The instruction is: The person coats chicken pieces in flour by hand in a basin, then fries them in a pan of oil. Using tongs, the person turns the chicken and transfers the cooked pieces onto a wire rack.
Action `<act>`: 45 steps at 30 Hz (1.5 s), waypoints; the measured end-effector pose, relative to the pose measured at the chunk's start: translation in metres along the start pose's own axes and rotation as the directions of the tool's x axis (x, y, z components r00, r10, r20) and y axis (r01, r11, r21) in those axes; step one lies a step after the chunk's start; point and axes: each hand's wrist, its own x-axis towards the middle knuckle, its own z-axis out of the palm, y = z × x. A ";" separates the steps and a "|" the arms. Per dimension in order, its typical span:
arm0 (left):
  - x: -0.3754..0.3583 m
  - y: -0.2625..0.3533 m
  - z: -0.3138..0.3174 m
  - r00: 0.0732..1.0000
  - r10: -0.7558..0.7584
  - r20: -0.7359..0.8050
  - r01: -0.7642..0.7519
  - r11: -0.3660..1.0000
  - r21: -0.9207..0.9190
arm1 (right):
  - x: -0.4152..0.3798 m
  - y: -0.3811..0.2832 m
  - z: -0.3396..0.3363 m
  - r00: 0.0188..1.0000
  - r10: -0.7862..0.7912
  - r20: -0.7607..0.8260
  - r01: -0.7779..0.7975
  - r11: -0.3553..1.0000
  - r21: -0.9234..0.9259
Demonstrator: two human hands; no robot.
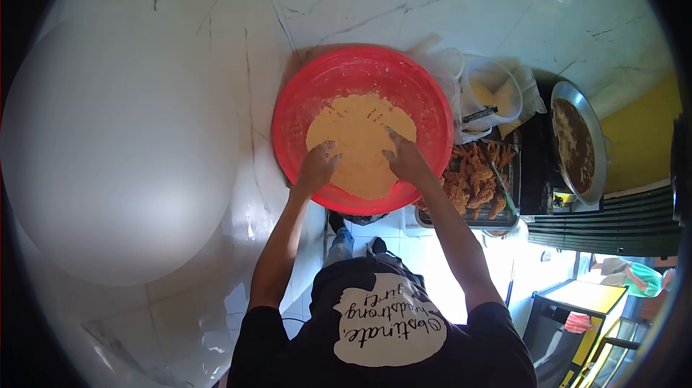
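A wide red basin [292, 92] holds a broad heap of pale yellow flour-like powder [364, 143]. At the heap's left edge is my left hand [319, 164], its fingers apart and dusted with powder, with nothing in them. On the right side of the heap my right hand [404, 156] touches the powder, thumb and fingers spread and also dusted. Both hands are inside the basin's near half. Finger-like marks show in the powder above my right hand.
Right of the basin, a tray [513, 172] holds browned fried pieces [472, 182] beside tongs. Behind it stands a clear plastic tub [504, 89]. A large metal pan [595, 164] of dark bubbling oil is farther right. A pale round shape [119, 150] fills the left.
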 end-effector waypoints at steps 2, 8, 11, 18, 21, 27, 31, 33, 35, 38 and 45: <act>-0.013 0.005 0.006 0.999 0.012 -0.038 -0.010 0.998 0.065 | -0.013 -0.008 -0.006 0.998 -0.055 -0.040 0.057 0.997 0.054; -0.034 0.021 0.019 0.990 0.066 -0.126 -0.030 0.961 0.273 | -0.048 -0.054 -0.022 0.958 -0.217 -0.185 0.241 0.964 0.117; -0.034 0.025 0.020 0.990 0.035 -0.137 0.006 0.957 0.291 | -0.071 -0.077 -0.025 0.897 -0.358 -0.260 0.380 0.924 0.042; -0.033 0.031 0.013 0.991 0.015 -0.130 0.015 0.975 0.221 | -0.160 -0.073 0.032 0.853 -0.515 -0.082 0.518 0.816 0.256; -0.038 0.032 0.011 0.994 0.024 -0.108 0.000 0.975 0.222 | -0.188 -0.026 0.095 0.968 -0.130 0.216 0.045 0.932 0.359; -0.040 0.028 0.004 0.980 0.187 -0.073 -0.171 0.967 0.187 | -0.179 0.167 0.294 0.986 0.060 0.157 -0.064 0.998 0.015; -0.052 0.028 -0.004 0.939 0.333 -0.087 -0.288 0.898 0.332 | -0.042 0.247 0.349 0.995 -0.096 0.006 0.096 0.995 -0.008; -0.057 0.022 -0.003 0.911 0.395 -0.121 -0.334 0.877 0.345 | 0.001 0.267 0.377 0.987 -0.156 -0.040 0.156 0.988 -0.004; -0.060 0.014 -0.002 0.891 0.432 -0.139 -0.363 0.862 0.353 | 0.026 0.282 0.410 0.978 -0.195 -0.068 0.197 0.980 0.012; -0.061 0.010 0.004 0.862 0.470 -0.190 -0.411 0.867 0.281 | 0.037 0.303 0.443 0.973 -0.209 -0.095 0.212 0.977 0.022; -0.064 0.011 0.005 0.786 0.566 -0.249 -0.518 0.822 0.235 | 0.054 0.346 0.468 0.965 -0.231 -0.122 0.231 0.973 -0.014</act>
